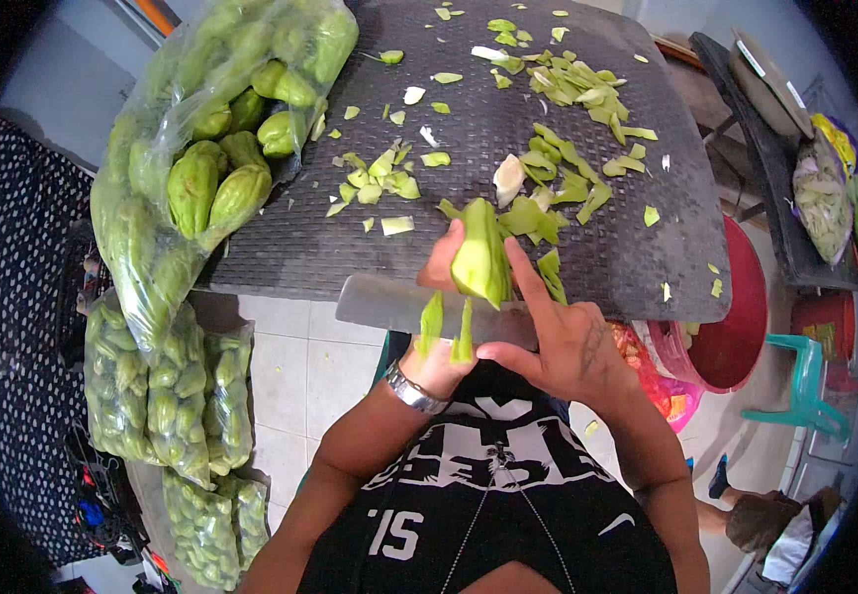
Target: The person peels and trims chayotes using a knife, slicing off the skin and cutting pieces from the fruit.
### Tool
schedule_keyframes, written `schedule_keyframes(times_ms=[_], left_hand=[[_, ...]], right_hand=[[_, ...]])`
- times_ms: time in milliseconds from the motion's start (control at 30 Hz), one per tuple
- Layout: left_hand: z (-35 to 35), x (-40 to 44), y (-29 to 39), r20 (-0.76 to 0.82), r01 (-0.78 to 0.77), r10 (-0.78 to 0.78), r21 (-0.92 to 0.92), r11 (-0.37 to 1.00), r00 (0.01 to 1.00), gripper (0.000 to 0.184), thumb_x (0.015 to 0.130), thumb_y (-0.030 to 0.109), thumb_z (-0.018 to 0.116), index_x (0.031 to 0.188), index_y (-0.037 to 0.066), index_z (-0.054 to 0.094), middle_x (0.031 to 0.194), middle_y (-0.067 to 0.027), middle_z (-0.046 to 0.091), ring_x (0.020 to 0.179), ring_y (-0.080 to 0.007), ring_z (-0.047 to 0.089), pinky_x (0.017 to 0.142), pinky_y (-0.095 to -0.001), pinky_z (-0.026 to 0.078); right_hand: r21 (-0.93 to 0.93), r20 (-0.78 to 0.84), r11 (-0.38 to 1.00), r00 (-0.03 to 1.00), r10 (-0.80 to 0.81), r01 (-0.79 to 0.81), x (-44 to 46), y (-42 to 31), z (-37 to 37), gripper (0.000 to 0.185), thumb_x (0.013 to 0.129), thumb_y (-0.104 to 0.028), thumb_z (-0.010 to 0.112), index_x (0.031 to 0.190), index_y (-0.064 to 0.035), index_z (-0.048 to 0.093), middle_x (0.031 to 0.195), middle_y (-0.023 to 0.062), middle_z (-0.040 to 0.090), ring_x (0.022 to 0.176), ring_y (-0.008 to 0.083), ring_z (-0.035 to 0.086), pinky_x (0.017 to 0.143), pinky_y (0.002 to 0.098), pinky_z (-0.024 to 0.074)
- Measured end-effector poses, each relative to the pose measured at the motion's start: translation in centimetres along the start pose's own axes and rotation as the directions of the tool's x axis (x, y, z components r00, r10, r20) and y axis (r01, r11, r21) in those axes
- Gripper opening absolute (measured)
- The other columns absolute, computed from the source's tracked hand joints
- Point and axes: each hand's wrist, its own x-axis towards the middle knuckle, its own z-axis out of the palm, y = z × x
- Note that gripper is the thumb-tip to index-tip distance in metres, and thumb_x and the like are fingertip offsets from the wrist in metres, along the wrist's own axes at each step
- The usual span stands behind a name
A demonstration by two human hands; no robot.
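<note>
A partly peeled green chayote (480, 252) is held upright over the table's near edge by my left hand (439, 265), whose fingers wrap its left side and lower part. My right hand (568, 346) grips a wide cleaver (384, 305) near its right end, with the index finger stretched up along the chayote's right side. The blade lies level, just below the chayote, and crosses in front of my left wrist. Two thin strips of green peel (431, 319) cling to the blade. Peel pieces (577, 84) lie scattered on the dark woven table (290, 252).
An open plastic bag of chayotes (191, 188) lies at the table's left. More filled bags (177, 386) stand below it. At the right are a red tub (741, 307), a green stool (810, 386), a side table (756, 148) and a person's leg (711, 517).
</note>
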Motion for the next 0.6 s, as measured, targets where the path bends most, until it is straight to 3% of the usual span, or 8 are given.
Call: schedule_keyframes(times_ms=[100,233,333,367,400,467,567,600], left_hand=[[0.9,-1.0,0.2,-0.024,-0.085,0.087,0.077,0.993,0.996,0.045,0.104,0.054,0.052,0.116,0.012,0.064,0.098,-0.0065,0.069,0.087,-0.0207,0.069,0.08,-0.0401,0.058],[-0.9,0.2,0.7,0.027,0.194,-0.192,-0.203,0.96,0.981,0.045,0.103,0.051,0.053,0.121,0.011,0.064,0.101,-0.0081,0.069,0.086,-0.0229,0.07,0.077,-0.0424,0.059],[-0.8,-0.8,-0.5,-0.053,-0.098,0.089,-0.215,0.972,0.995,0.056,0.103,0.052,0.052,0.138,0.008,0.057,0.123,-0.0135,0.069,0.103,-0.0301,0.07,0.091,-0.0428,0.058],[-1.2,-0.7,0.1,0.011,-0.002,0.004,-0.172,0.985,1.0,0.056,0.103,0.051,0.052,0.137,0.007,0.058,0.122,-0.0131,0.069,0.1,-0.0298,0.07,0.088,-0.0424,0.058],[-1.8,-0.6,1.0,0.073,0.092,-0.084,-0.123,0.988,0.994,0.056,0.103,0.051,0.052,0.137,0.007,0.058,0.121,-0.0128,0.069,0.098,-0.0295,0.071,0.084,-0.042,0.059],[-1.9,-0.3,1.6,0.119,0.171,-0.163,-0.058,0.984,0.979,0.056,0.105,0.052,0.047,0.137,0.007,0.059,0.119,-0.0122,0.069,0.096,-0.0281,0.07,0.078,-0.0397,0.058],[-1.0,0.1,1.7,-0.001,0.163,-0.164,-0.076,0.984,0.986,0.056,0.106,0.051,0.046,0.139,0.008,0.058,0.12,-0.0129,0.069,0.097,-0.0283,0.07,0.078,-0.04,0.058],[-0.9,0.2,1.7,0.005,0.156,-0.156,-0.066,0.986,0.988,0.054,0.107,0.051,0.046,0.137,0.008,0.059,0.118,-0.0119,0.069,0.096,-0.0272,0.069,0.079,-0.0409,0.058]], right_hand=[[0.017,-0.003,1.0,1.0,-0.01,0.01,0.0,0.3,-0.1,0.104,0.092,-0.066,0.063,0.161,0.001,0.021,0.073,0.022,0.07,0.064,0.0414,0.07,0.059,0.0497,0.0564],[0.02,0.058,0.999,0.998,0.039,-0.04,0.2,0.7,-1.0,0.102,0.093,-0.063,0.063,0.162,-0.0016,0.021,0.074,0.0234,0.069,0.066,0.0442,0.07,0.06,0.051,0.0561],[0.058,-0.04,0.99,0.991,0.128,-0.125,0.1,3.5,-0.2,0.093,0.097,-0.061,0.061,0.16,-0.0022,0.026,0.068,0.0207,0.067,0.058,0.0392,0.068,0.053,0.0468,0.0533],[0.079,-0.099,0.985,0.982,0.161,-0.153,0.0,4.8,0.0,0.089,0.098,-0.06,0.059,0.159,-0.0024,0.029,0.066,0.019,0.067,0.053,0.0362,0.067,0.049,0.0445,0.0519],[0.303,0.011,0.892,0.937,0.349,-0.336,0.0,5.8,-0.8,0.085,0.1,-0.059,0.057,0.158,-0.0029,0.031,0.063,0.0164,0.065,0.049,0.0317,0.063,0.046,0.0411,0.0486],[0.604,0.339,0.476,0.746,0.573,-0.64,0.3,7.1,-2.6,0.077,0.104,-0.058,0.053,0.156,-0.0039,0.037,0.058,0.0113,0.06,0.04,0.0226,0.056,0.039,0.0345,0.0419],[0.749,0.524,0.088,0.669,0.528,-0.656,0.7,6.3,-4.8,0.07,0.107,-0.055,0.048,0.153,-0.0031,0.042,0.054,0.0045,0.053,0.035,0.0125,0.042,0.035,0.0267,0.0301],[0.723,0.499,0.158,0.667,0.553,-0.672,0.7,6.4,-4.7,0.072,0.105,-0.052,0.053,0.152,0.0012,0.04,0.059,0.0125,0.062,0.043,0.0202,0.059,0.041,0.0346,0.0437]])
